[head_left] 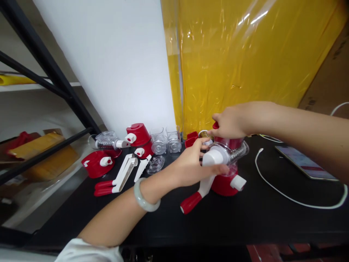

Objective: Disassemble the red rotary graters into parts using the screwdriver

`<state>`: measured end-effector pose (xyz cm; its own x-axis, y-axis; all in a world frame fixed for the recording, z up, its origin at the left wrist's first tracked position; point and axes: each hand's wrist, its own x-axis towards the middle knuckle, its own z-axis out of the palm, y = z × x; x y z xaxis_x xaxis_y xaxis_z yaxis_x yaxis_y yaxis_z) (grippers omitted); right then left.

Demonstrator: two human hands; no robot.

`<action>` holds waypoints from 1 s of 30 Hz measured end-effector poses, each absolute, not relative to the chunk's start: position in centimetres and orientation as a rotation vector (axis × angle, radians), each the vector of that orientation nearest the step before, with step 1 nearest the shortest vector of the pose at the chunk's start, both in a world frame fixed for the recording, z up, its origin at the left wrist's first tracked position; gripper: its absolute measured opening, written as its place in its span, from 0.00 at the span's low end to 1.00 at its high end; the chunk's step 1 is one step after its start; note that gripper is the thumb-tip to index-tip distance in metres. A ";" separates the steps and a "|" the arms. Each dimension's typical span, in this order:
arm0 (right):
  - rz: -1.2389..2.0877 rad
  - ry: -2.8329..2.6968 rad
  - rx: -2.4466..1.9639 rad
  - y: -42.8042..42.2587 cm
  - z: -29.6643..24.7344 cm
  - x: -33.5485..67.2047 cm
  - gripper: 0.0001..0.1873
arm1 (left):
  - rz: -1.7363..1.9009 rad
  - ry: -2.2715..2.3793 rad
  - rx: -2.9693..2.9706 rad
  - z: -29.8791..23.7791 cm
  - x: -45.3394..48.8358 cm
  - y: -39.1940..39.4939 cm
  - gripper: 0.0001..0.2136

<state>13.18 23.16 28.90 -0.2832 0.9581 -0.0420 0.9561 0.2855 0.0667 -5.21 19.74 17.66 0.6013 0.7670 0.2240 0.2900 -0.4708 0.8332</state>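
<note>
A rotary drum grater [227,154] stands upright on the black table. It has a red base [224,185], a white lever knob [238,182], a clear body and a metal drum lying sideways. My left hand [192,163], below a pale bangle, is closed around the white hub at the grater's near left side. From that hub a white crank with a red handle [191,202] points down toward me. Over the top, my right hand [234,122] grips the red food pusher [229,142], hiding much of it. Behind my left fingers lies a gold-coloured grater drum [205,135].
Left on the table [169,222] are red bases [98,164], clear hoppers [173,140], white cranks with red handles [124,174] and red pushers [191,138]. A phone [305,162] and white cable [286,198] lie right. Yellow plastic sheeting [245,65] hangs behind; black rack bars [51,62] stand left.
</note>
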 end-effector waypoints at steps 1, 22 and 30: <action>0.075 2.390 1.818 23.1 28.9 12.5 0.33 | 0.788 0.900 2.082 17.7 -5.4 19.0 0.46; -0.313 2.613 1.408 20.9 30.8 13.9 0.36 | 0.852 0.888 2.003 16.7 -9.1 20.1 0.27; -0.370 2.762 1.478 22.3 31.9 16.4 0.39 | 0.850 0.920 2.073 16.5 -9.6 19.3 0.31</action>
<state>16.43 22.26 31.95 -0.5609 0.8220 -0.0984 0.8189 0.5334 -0.2118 -9.55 19.29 16.53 0.5313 0.8008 0.2763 0.3385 -0.4997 0.7974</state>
